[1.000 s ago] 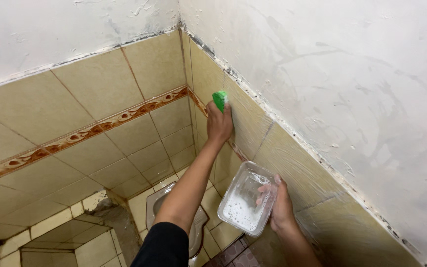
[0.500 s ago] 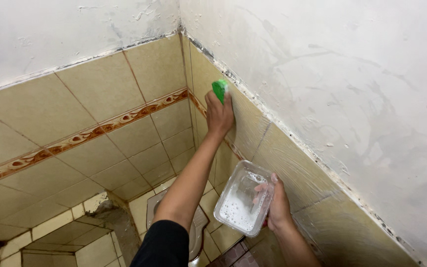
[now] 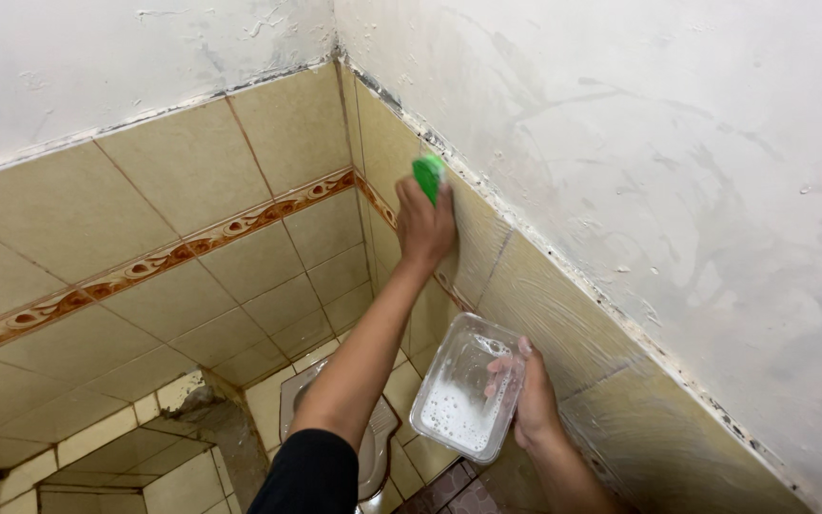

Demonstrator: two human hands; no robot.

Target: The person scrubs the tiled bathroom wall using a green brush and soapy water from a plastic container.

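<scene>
The left hand (image 3: 424, 227) grips a green sponge (image 3: 427, 176) and presses it against the beige wall tile (image 3: 468, 238) near the corner. Compared with a second ago, the sponge sits slightly higher, close under the dark, stained joint (image 3: 487, 195) where tile meets white plaster (image 3: 639, 124); the scrubbing stroke is travelling upward along the tile. The right hand (image 3: 531, 400) is closed on the rim of a clear plastic tub (image 3: 463, 390) of foamy water, held low and tilted, much as before. A patterned border strip (image 3: 173, 257) runs along the adjoining wall. Below stands a squat toilet (image 3: 373, 447), partly hidden by the black sleeve (image 3: 311, 476).
</scene>
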